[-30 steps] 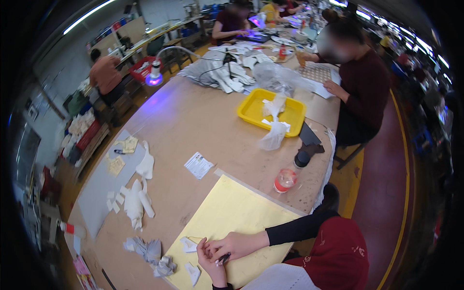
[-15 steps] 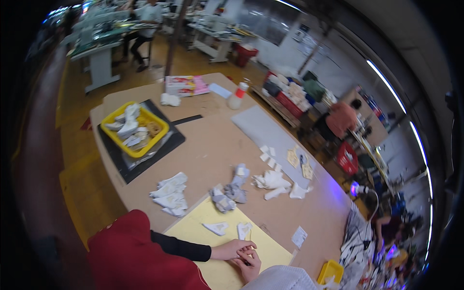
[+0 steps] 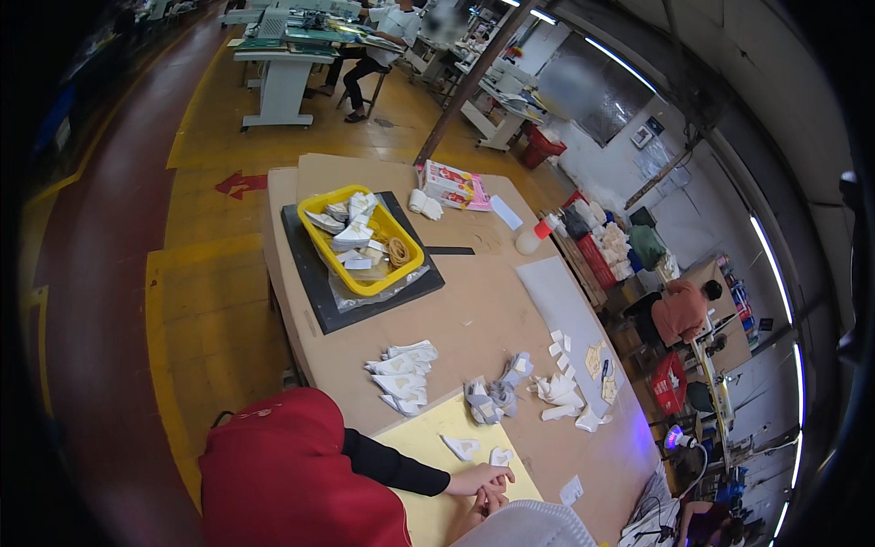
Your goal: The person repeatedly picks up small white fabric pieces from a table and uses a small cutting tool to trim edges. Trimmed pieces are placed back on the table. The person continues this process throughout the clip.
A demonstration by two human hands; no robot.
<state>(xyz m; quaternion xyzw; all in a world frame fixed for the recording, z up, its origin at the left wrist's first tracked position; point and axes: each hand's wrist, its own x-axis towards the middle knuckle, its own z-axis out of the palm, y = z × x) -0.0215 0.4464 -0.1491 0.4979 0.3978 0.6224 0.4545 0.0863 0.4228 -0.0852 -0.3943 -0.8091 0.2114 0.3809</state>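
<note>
My left hand (image 3: 480,477), on a black-sleeved arm, reaches in from the left with its fingers stretched out on a yellow sheet (image 3: 427,427). My right hand (image 3: 486,507) lies just under it, touching it and mostly hidden by a white cap at the lower edge. Whether either hand holds anything is too small to tell. Two small white cut pieces (image 3: 462,446) (image 3: 499,456) lie on the sheet just beyond the fingers. A red apron covers my lap.
On the brown table are a stack of white pieces (image 3: 402,374), a grey-white heap (image 3: 493,397) and more white bits (image 3: 560,392). Farther off stand a yellow bin (image 3: 401,273) on a black mat (image 3: 321,294), a pink box (image 3: 453,185) and a red-capped bottle (image 3: 530,239). A person in an orange top (image 3: 682,312) sits beyond.
The view has swung round over the table, from its right end to its left end with the yellow bin. My two hands stay together on the yellow sheet.
</note>
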